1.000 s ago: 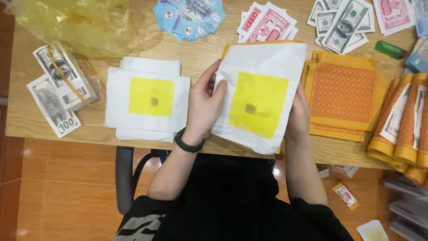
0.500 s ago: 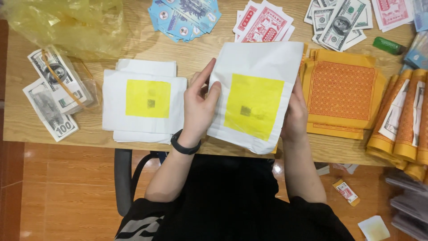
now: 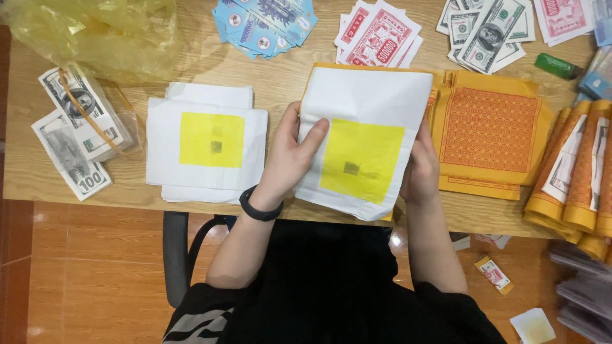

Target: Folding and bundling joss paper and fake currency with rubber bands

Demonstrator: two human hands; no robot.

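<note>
Fingers (image 3: 317,132) of both hands pinch thin white paper sheets (image 3: 370,102), yellow square centre.

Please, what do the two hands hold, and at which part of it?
Both hold one stack of white sheets with a yellow square. The left hand grips its left edge, fingers on top; the right hand grips its right edge.
</note>
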